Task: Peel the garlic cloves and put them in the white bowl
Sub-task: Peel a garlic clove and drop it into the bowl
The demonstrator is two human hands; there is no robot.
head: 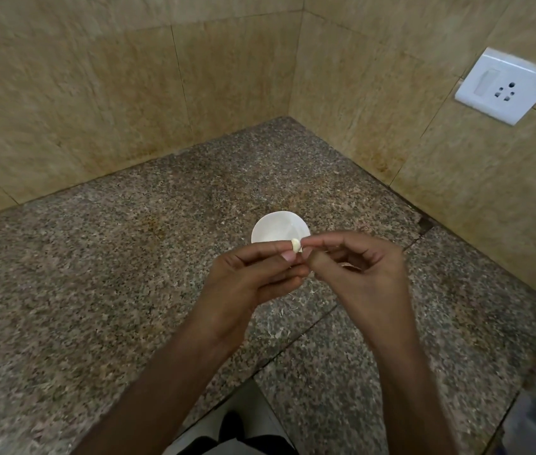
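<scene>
Between beige tiled walls (pixel 102 93), speckled granite (pixel 95 277) bears a white bowl (pixel 271 228).

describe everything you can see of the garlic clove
The garlic clove is small, pale cream and smooth-looking, so it seems mostly peeled; any skin left is too small to tell. It is held in the air by the near rim of the white bowl, above the granite counter, not in the bowl. The left hand pinches it from the left between fingertip and thumb, and the right hand pinches its right end.
</scene>
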